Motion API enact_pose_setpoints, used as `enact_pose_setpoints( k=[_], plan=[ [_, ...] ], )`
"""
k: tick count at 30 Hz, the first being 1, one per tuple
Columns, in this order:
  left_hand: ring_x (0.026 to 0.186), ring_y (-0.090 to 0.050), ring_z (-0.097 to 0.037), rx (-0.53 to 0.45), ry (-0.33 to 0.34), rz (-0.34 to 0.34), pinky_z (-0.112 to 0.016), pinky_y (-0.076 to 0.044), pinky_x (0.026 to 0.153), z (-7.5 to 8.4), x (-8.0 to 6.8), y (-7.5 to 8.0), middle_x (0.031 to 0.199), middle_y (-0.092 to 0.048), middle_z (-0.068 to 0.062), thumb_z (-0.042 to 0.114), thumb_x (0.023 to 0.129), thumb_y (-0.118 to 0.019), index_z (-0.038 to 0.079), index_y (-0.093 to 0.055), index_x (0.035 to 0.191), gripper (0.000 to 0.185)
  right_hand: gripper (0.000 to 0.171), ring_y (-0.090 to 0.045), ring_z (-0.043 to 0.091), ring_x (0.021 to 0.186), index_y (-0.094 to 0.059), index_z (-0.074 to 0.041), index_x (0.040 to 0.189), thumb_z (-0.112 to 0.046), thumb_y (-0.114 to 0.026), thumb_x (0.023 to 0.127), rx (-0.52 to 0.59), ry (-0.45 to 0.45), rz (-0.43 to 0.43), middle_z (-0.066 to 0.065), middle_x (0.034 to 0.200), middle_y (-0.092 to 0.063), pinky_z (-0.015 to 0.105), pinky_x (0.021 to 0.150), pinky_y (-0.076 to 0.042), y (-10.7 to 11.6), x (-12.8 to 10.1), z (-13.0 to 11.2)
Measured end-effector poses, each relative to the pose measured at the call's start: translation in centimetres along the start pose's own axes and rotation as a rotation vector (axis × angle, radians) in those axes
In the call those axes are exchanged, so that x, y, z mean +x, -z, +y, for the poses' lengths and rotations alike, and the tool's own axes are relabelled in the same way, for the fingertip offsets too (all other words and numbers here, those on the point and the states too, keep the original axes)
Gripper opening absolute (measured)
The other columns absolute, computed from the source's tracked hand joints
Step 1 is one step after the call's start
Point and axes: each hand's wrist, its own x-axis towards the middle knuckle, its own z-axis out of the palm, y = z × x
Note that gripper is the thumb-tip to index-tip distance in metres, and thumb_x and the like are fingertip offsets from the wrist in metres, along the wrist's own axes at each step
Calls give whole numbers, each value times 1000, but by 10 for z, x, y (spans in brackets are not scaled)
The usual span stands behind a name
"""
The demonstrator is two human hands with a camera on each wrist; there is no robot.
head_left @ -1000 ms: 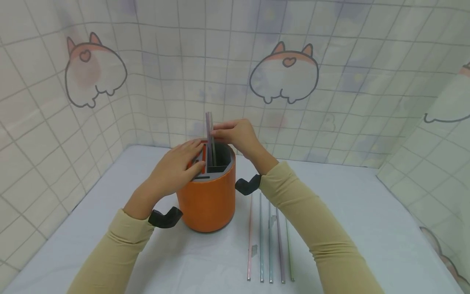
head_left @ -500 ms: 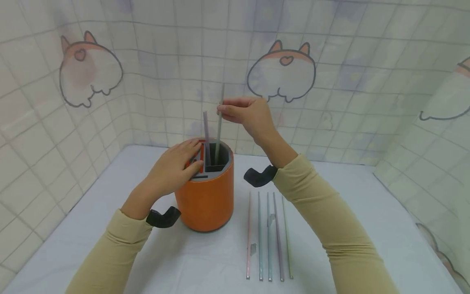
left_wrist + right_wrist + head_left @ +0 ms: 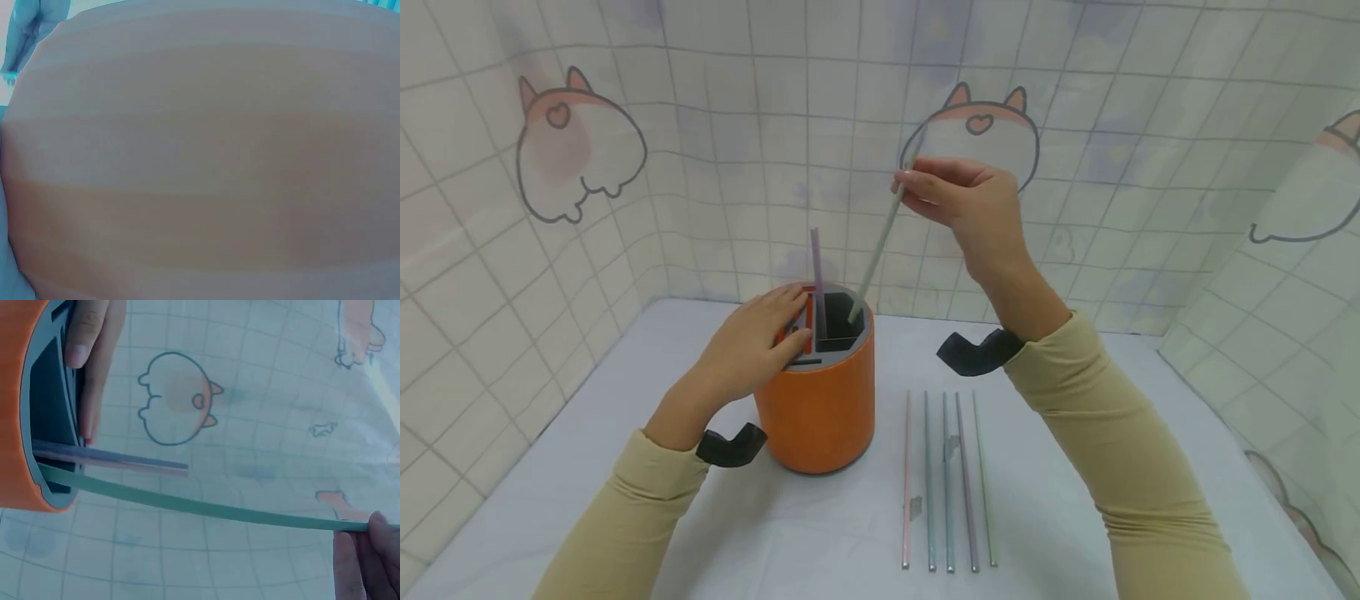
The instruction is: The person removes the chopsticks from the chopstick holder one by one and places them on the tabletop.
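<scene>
An orange round pen holder (image 3: 820, 417) with a grey compartmented top stands on the table. My left hand (image 3: 752, 342) lies over the left part of its top, fingers extended. My right hand (image 3: 970, 208) pinches a long, thin pale green stick (image 3: 880, 242) near its upper end, above and right of the holder. The stick slants, and its lower end overlaps the dark compartment opening. A purplish stick (image 3: 817, 267) stands upright in that compartment, with a pinkish edge in the right wrist view. The holder's blurred wall (image 3: 200, 156) fills most of the left wrist view.
Several thin pastel sticks (image 3: 949, 483), pink, blue, purple and green, lie side by side on the white tabletop (image 3: 1075, 417) right of the holder. Small greyish patches lie among them. A grid-patterned cloth (image 3: 737, 167) with cartoon animals surrounds the table's back and sides.
My right hand has risen and moved right, drawing the green stick up out of the holder and tilting it. The purplish stick stays in the compartment. My left hand has barely moved.
</scene>
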Motion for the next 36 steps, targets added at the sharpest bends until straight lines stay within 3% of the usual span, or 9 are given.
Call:
enact_pose_setpoints(
  k=[7,12,15,22,31,33,36],
  plan=[
    [153,-22,-35,-7,5,1,-52,-16,127,0,-1,-1,164,-26,-16,32,105,-44,0,-30,155,60,13,-76,22,83,-75,5,91,3,-79,79,157,83,44,12,85,-77,31,84,-61,37,-9,-30],
    [153,-22,-35,-10,2,5,-52,-17,127,0,-2,-1,164,-26,-16,32,105,-44,0,-31,154,60,12,-76,23,80,-75,6,89,5,-79,78,172,46,79,13,83,-76,31,82,-62,64,-17,-34],
    [153,-22,-35,-10,5,12,-52,-17,127,0,-3,-1,164,-27,-16,32,105,-44,0,-31,154,60,12,-76,21,81,-76,5,90,3,-80,78,106,-13,81,11,83,-77,29,81,-62,80,-21,-28],
    [153,-22,-36,-14,7,10,-53,-17,126,1,-5,-1,164,-27,-16,32,106,-43,0,-31,154,60,10,-75,10,81,-79,-9,92,-14,-79,84,-220,-194,44,-2,86,-78,21,77,-61,121,-39,-1],
    [153,-23,-35,-8,18,19,-53,-17,126,2,-5,1,164,-27,-16,31,105,-45,0,-32,154,60,8,-74,5,84,-78,-18,90,-14,-71,92,-343,-472,-46,-9,87,-77,19,80,-60,165,-59,53],
    [153,-23,-35,-8,20,19,-53,-17,127,3,-4,0,164,-27,-16,32,105,-45,0,-32,154,60,12,-74,4,85,-76,-11,103,-15,-70,93,-371,-529,-56,-10,87,-76,19,81,-60,172,-64,66],
    [153,-22,-35,-14,17,17,-52,-17,127,3,-2,-2,164,-27,-15,33,105,-45,1,-32,154,60,37,-73,3,85,-62,6,127,-15,-66,96,-395,-606,-69,-11,88,-75,18,83,-59,183,-74,86]
  ],
)
